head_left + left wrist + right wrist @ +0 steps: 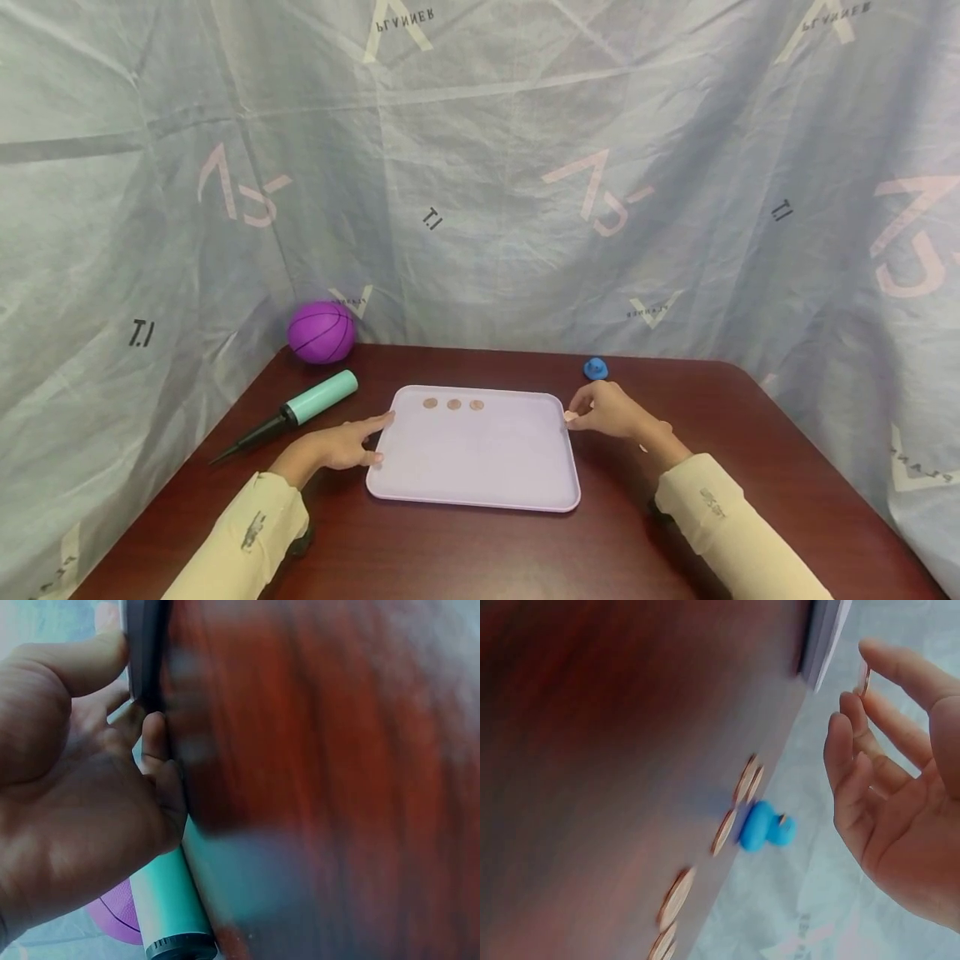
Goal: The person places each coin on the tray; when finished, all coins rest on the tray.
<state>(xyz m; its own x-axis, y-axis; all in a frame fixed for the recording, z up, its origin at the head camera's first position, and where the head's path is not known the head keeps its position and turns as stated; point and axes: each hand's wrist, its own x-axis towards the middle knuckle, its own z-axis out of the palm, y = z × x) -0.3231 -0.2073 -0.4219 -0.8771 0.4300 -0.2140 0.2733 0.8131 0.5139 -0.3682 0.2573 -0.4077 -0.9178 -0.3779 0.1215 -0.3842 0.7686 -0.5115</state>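
Note:
A pale lilac tray (480,467) lies on the table with three copper-coloured coins (453,404) in a row near its far rim. At the tray's left rim rests my left hand (341,446), thumb and index finger spread along the edge. In the left wrist view the thumb (94,664) lies over the tray's edge (146,649). My right hand (607,408) pinches one coin (865,681) between thumb and fingertips, right by the tray's right rim. More coins (676,898) lie on the table beside the right hand, mostly hidden behind the forearm in the head view.
A small blue rubber duck (596,368) sits beyond my right hand. To the left lie a teal and black hand pump (322,398) and, at the far corner, a purple ball (321,333). Grey printed cloth (480,250) hangs behind the dark red table (465,550).

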